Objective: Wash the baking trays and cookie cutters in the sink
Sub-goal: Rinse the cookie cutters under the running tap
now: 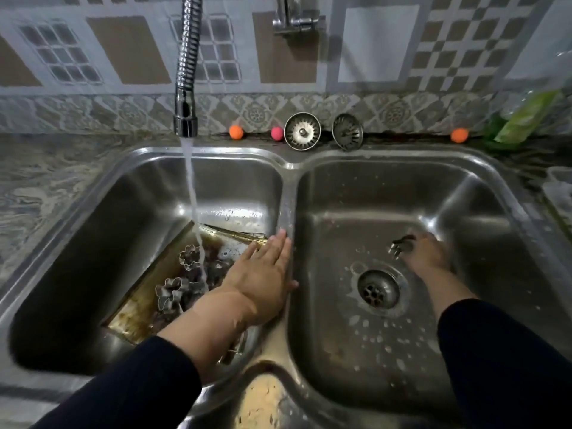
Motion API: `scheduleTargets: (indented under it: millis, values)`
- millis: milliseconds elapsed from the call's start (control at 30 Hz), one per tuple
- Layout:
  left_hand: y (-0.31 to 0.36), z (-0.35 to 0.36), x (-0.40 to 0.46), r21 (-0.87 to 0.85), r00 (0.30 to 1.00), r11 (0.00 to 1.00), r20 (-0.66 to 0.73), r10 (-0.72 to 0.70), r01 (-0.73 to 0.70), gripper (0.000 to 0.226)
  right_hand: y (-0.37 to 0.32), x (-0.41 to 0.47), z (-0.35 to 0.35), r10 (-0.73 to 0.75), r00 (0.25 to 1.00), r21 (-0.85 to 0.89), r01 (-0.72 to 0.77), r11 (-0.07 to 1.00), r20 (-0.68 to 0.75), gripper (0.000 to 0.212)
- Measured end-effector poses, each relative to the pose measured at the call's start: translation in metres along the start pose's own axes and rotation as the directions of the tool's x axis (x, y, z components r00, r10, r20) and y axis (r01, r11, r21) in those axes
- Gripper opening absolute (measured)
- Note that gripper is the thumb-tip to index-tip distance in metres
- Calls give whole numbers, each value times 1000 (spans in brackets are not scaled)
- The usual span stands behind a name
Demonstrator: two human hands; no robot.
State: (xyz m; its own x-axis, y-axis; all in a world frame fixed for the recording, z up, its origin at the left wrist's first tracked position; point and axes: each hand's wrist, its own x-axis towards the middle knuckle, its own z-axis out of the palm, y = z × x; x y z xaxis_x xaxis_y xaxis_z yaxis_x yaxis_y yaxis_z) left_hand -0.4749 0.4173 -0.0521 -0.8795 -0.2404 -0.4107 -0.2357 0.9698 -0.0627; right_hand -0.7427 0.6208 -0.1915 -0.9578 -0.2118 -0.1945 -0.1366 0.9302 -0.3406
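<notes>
Your left hand [263,274] lies flat, fingers straight, against the divider over the baking tray [145,300] in the left basin, w/ cookie cutters [170,291] on it under the running faucet [185,119]. Your right hand [428,253] pinches a small cutter [400,244] in the right basin. Step appears to be rinse/transfer; next: set it down, fetch another.
</notes>
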Motion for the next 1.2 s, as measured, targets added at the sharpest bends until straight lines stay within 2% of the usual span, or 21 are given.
scheduleTargets:
  millis: [133,233,333,467,567,667,767,867,933,1000,1067,1133,1200]
  values:
    - [1,-2,1,9,1000,1000,25,-9,9,69,1,-10,-5,-44,999,31,43,999,18,70]
    - [1,-2,1,-5,1000,1000,15,-7,7,69,-14,-28,-13,-121,993,-1,121,993,4,61]
    - [0,-2,3,-46,1000,999,-17,14,-15,70,-47,-59,-22,-192,980,31,190,981,61,55]
    - [-15,-1,-1,-199,991,973,-88,100,-116,69,-113,-121,-50,-396,911,39,394,918,117,47]
    - [-46,10,-18,-344,975,923,-190,114,-175,55,-172,-176,-64,-550,832,24,550,835,67,42]
    - [-96,38,-36,-410,988,909,-153,9,-71,48,-220,-222,-49,-656,749,-12,660,751,93,35]
    - [-143,65,-50,-468,982,874,-58,-179,132,52,-255,-252,-7,-686,676,-18,715,698,269,33]
    - [-170,84,-57,-511,955,813,61,-289,278,56,-282,-262,39,-640,658,21,691,723,397,52]
    - [-178,92,-57,-502,949,807,119,-292,311,61,-297,-262,60,-575,718,122,578,806,394,59]
    - [-182,97,-52,-514,945,795,136,-297,323,66,-312,-259,74,-447,812,206,397,894,375,47]
    - [-183,98,-46,-527,949,792,118,-291,308,62,-322,-255,84,-340,858,276,245,929,385,34]
    - [-182,96,-40,-516,961,817,51,-272,259,50,-327,-255,88,-286,877,384,130,914,385,14]
    - [-182,89,-35,-551,967,813,-38,-251,190,44,-327,-252,82,-240,908,488,46,872,343,16]
